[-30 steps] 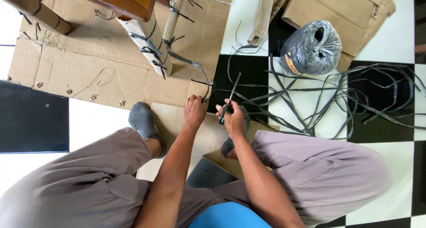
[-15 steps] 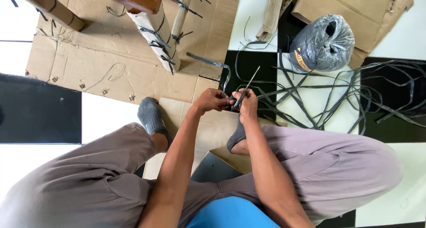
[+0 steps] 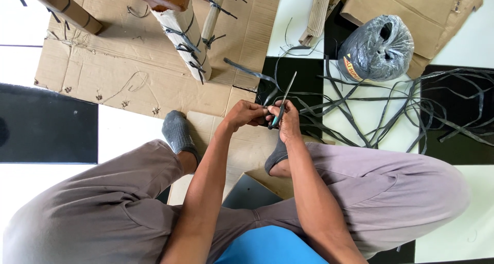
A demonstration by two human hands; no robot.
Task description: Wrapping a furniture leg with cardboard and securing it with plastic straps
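**Hands meet over scissors and black strap**

Since a second ago, both hands have drawn together at the middle of the view; they were slightly apart then, and the scissors blade has swung from pointing nearly straight up to leaning toward one o'clock. Over the last half second little has changed.

A person sits on a black-and-white tiled floor [image 3: 128,135], seen from above, knees spread, grey socks on flattened cardboard [image 3: 128,63]. The right hand [image 3: 285,121] is closed around the handle of a pair of scissors [image 3: 283,102]. Its thin blades, which look closed or nearly so, run from the hand up toward one o'clock. The left hand [image 3: 244,114] is curled, its fingertips touching the right hand at the scissors handle; it appears to pinch the end of a black strap [image 3: 252,71], though the grip itself is hidden between the fingers.

That strap is the thing to follow. From the hands it rises toward eleven o'clock, long axis slanting up and left, toward a paper-wrapped furniture leg [image 3: 182,40] bound with black ties. The left hand is the nearer one to it; the scissors lie just right of it, the blades angled away from the strap's line rather than across it.

At two to three o'clock from the hands, a loose tangle of black strapping [image 3: 391,107] spreads across the tiles. Beyond it, at one o'clock, sits a bagged roll of strapping [image 3: 378,48] beside folded cardboard pieces [image 3: 411,12].
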